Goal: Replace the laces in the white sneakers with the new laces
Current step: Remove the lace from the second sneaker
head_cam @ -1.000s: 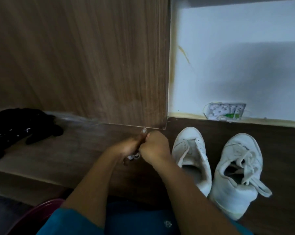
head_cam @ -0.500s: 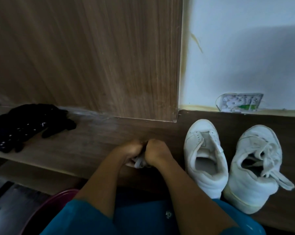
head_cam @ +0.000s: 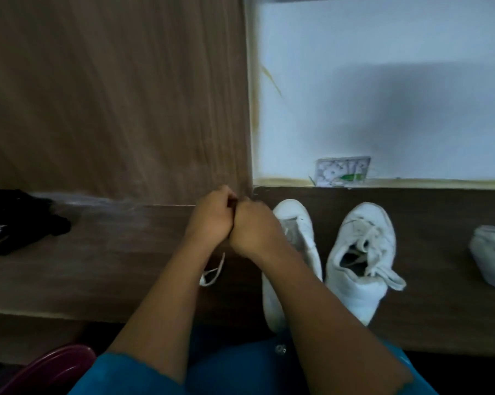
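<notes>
**A:** How far along is the job?

**B:** Early, I'd say. The left sneaker looks stripped, with no lacing across its tongue. The right sneaker just beside it is laced, with loose ends flopping over its near edge. Nothing new is threaded in either one, so that shoe needs stripping and then both need lacing.

**A:** What are the hands doing?

**B:** The left hand and right hand are pressed together in front of the left sneaker, both with fingers curled tight. A white lace hangs in a loop from under them, so they seem to grip it. The part inside the fists is hidden.

**A:** How does the lace look?

**B:** It's flat, thin and limp, and it dangles above the wooden ledge. I can't tell whether it's old or new.

**A:** Any spare laces about?

**B:** A pale bundle lies at the far right, too blurred to name. A black cloth sits at the left, well apart from the shoes.
</notes>
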A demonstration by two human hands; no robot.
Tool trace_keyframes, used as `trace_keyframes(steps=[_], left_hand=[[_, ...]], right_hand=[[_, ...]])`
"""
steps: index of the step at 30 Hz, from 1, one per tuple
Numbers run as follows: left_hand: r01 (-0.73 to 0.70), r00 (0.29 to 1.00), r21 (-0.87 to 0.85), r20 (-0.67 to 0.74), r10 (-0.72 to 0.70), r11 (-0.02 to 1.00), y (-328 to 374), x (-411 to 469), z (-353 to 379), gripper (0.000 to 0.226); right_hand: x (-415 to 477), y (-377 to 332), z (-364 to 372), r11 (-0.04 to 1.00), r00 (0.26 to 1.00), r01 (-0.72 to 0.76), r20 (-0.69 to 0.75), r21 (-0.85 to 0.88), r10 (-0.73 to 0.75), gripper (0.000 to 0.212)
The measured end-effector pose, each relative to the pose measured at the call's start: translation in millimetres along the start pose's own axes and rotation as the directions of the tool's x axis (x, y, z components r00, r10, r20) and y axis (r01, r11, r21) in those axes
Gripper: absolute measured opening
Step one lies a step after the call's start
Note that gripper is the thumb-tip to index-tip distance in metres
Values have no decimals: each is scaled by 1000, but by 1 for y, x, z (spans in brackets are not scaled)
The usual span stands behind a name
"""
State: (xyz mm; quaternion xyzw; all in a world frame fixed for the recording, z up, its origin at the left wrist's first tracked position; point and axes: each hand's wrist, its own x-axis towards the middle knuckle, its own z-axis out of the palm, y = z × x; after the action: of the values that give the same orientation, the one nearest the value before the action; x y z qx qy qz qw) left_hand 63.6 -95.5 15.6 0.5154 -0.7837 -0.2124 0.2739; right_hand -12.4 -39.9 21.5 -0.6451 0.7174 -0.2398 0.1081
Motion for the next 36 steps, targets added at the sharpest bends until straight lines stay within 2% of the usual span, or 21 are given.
trace_keyframes(steps=[3, 7, 10, 14, 16, 18, 21, 23, 25, 26, 28, 30, 33, 36], left_hand=[[-63, 998, -113, 13, 65, 992, 37, 4, 25, 13], [-123, 984, -178, 109, 144, 976, 78, 3, 68, 14], [-191, 945, -132, 244, 218, 973, 105, -1, 92, 23], [-294, 812, -64, 509, 285, 954, 128, -3, 106, 35], [-357, 778, -7, 552, 301, 934, 133, -5, 108, 37], [-404, 786, 42, 527, 323, 914, 137, -7, 108, 33], [-465, 812, 58, 425, 400, 883, 139, -10, 111, 24], [-469, 816, 17, 392, 426, 883, 137, -10, 111, 13], [-422, 825, -60, 389, 410, 905, 133, -8, 110, 11], [-354, 836, -144, 393, 381, 924, 130, -6, 109, 15], [-169, 853, -356, 415, 317, 919, 127, -5, 105, 23], [-67, 830, -457, 468, 303, 887, 125, -5, 102, 23], [-143, 773, -458, 503, 388, 878, 124, -10, 105, 23], [-215, 828, -460, 383, 411, 862, 127, -11, 112, 16]], right_hand=[[-11, 30, -27, 994, 997, -17, -79, -106, 9, 33], [-25, 79, -52, 975, 986, -144, -105, -171, 128, 32], [-35, 117, -71, 945, 982, -188, -44, -267, 183, 31], [-51, 149, -98, 914, 927, -288, 157, -285, 341, 34], [-58, 157, -109, 921, 900, -350, 211, -172, 381, 31], [-61, 160, -117, 924, 897, -371, 223, -93, 383, 26], [-62, 165, -124, 931, 921, -366, 140, -5, 363, 6], [-63, 168, -127, 887, 914, -405, 87, 222, 395, 21], [-66, 172, -128, 810, 901, -421, 83, 408, 427, 17], [-68, 173, -129, 797, 901, -415, 78, 438, 427, 14], [-68, 173, -130, 784, 900, -385, 11, 487, 436, 15], [-67, 170, -133, 710, 874, -295, -121, 640, 471, 18], [-66, 163, -136, 450, 804, 3, -270, 893, 530, 18], [-65, 160, -133, 218, 767, 254, -334, 942, 549, 18]])
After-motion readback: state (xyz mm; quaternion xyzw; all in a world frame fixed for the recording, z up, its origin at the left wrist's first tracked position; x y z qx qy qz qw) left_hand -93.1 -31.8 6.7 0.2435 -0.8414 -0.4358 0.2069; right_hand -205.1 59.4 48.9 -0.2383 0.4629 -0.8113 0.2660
